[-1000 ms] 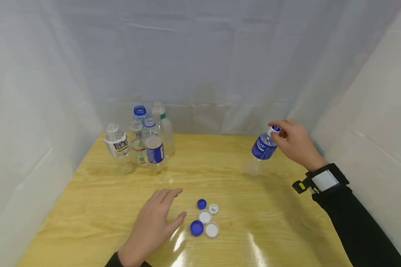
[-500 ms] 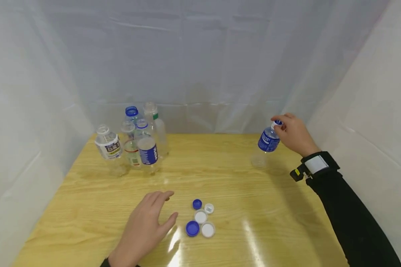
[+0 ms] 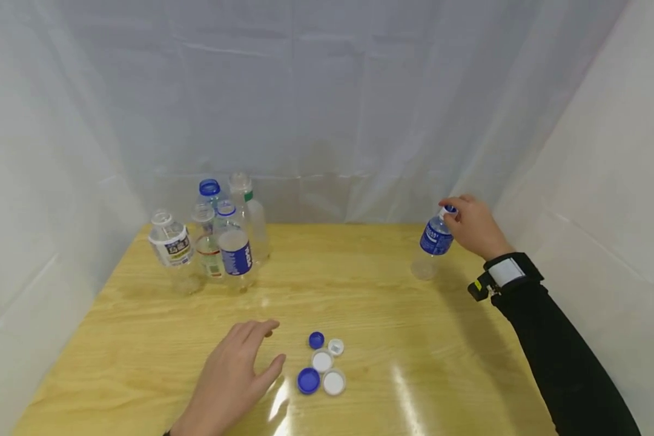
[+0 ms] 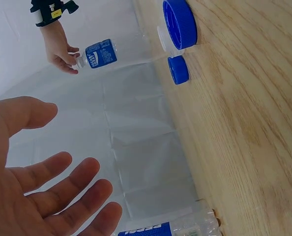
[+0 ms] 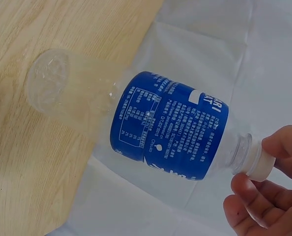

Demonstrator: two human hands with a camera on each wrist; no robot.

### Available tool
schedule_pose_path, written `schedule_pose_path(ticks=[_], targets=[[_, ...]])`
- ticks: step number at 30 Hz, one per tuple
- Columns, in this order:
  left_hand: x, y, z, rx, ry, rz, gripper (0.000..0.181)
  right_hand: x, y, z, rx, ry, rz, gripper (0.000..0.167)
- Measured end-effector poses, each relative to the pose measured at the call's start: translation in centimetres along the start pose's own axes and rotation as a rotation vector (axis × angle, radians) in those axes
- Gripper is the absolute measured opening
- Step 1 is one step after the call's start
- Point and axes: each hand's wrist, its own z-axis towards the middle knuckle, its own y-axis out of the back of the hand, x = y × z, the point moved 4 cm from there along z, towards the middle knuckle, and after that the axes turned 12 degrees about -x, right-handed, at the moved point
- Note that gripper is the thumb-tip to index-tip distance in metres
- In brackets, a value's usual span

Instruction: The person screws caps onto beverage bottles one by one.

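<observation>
My right hand pinches the white top of a clear plastic bottle at the back right of the table. The bottle has a blue label and a blue edge shows at its mouth. Its base appears to rest on the tabletop. Near the front, my left hand hovers with its fingers loosely spread, holding nothing. Just to its right lie several bottle caps: a large blue cap, a small blue cap and white ones, including a white cap.
Several clear plastic bottles without caps stand close together at the back left, among them a white-labelled bottle and a blue-labelled bottle. Pale sheeting encloses the wooden table behind and at both sides.
The bottle in my right hand has gone from tilted to nearly upright, and its base has shifted slightly right. My left hand hovers much as before. The head view has turned slightly.
</observation>
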Motion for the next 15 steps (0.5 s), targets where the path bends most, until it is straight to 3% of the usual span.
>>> schedule_pose_path(ticks=[15], targets=[[0.08,0.16,-0.15,-0.011,-0.010,-0.003,0.049,0.37,0.69,-0.32,0.042,-0.047,-0.064,0.044]])
